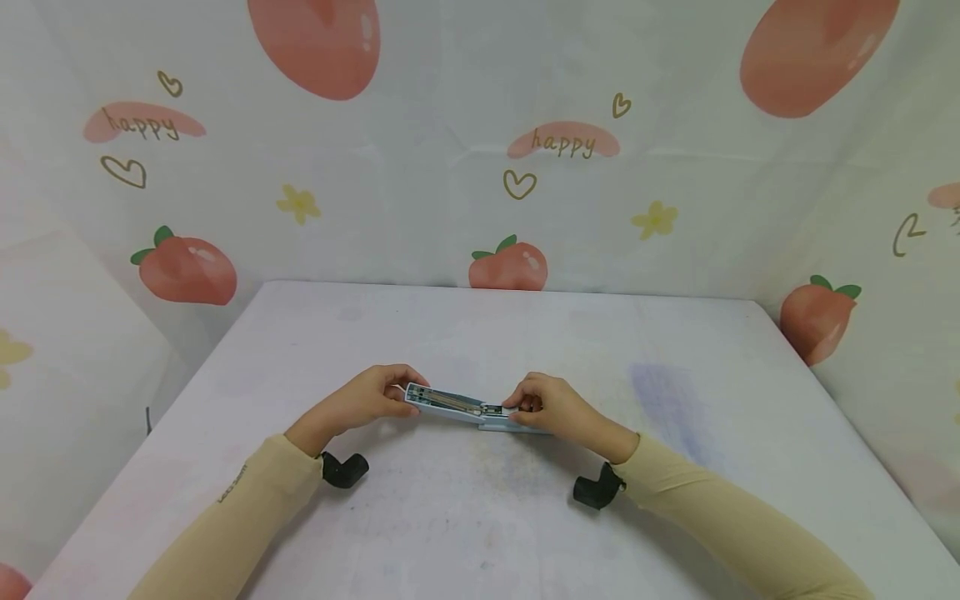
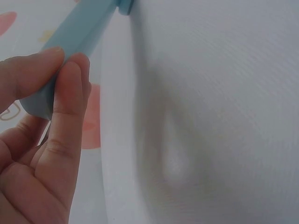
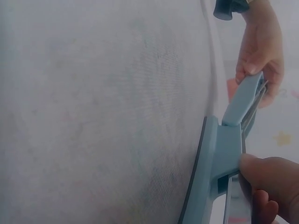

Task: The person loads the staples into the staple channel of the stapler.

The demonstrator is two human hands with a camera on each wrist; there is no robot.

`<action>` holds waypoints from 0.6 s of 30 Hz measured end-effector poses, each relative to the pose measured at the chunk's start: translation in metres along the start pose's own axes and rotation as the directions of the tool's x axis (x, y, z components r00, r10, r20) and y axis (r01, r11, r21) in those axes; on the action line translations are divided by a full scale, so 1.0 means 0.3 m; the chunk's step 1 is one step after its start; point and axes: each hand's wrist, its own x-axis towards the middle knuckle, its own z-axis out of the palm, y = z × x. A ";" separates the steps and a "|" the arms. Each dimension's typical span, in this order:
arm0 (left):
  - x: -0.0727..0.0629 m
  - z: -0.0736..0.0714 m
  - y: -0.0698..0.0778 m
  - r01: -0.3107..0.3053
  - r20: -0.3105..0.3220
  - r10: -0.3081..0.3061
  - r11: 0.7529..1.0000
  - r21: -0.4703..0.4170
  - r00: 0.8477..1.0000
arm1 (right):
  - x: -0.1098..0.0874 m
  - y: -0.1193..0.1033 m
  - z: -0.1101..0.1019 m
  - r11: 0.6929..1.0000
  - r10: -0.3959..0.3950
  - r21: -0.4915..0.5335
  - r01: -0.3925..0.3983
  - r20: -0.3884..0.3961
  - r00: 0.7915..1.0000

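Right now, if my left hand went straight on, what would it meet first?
Past the stapler it grips, your left hand would probably meet your right hand, though depth is uncertain.

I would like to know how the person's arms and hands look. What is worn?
The left sleeve and right sleeve are tan; the left bears small dark lettering. Black angled devices sit by both cuffs. Left hand and right hand wear no gloves.

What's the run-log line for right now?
left hand: grips stapler by one end | right hand: holds it nearer the middle | stapler: light blue, opened out
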 end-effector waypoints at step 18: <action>0.001 0.000 0.001 -0.003 0.002 0.003 1.000 -0.008 1.000 | 0.002 -0.001 -0.005 0.998 0.044 0.038 -0.045 0.025 0.999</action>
